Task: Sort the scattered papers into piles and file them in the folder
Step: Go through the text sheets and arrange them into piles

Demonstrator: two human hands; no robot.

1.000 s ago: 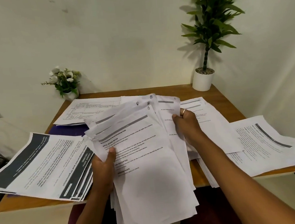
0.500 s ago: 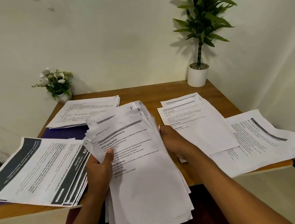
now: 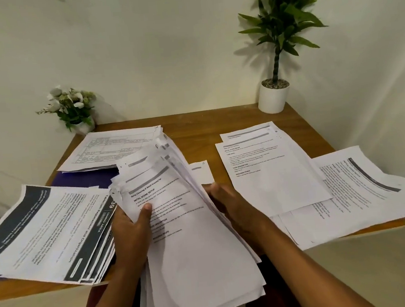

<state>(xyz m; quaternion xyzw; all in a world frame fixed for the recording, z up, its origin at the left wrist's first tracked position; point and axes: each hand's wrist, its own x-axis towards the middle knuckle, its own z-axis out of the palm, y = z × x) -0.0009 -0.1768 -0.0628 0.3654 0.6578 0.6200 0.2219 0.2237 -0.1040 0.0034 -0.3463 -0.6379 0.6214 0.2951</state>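
Note:
My left hand (image 3: 132, 230) grips a thick fanned stack of printed sheets (image 3: 187, 240) over the table's front edge, thumb on the top page. My right hand (image 3: 227, 200) is at the stack's right edge, fingers curled in among the sheets; one sheet (image 3: 202, 171) sticks out behind it. A pile with dark headers (image 3: 49, 230) lies at the left. A pile of table-printed pages (image 3: 115, 146) sits at the back left on the blue folder (image 3: 86, 179). Two more piles lie at the right: one in the middle (image 3: 269, 169), one at the far right (image 3: 366, 188).
The wooden table (image 3: 194, 124) stands in a wall corner. A small flower pot (image 3: 72, 108) is at the back left and a tall potted plant (image 3: 274, 95) at the back right. The right piles overhang the table's front edge.
My right hand has drawn back from the middle right pile to the right edge of the held stack. The stack has closed up from a wide fan and shifted slightly left.

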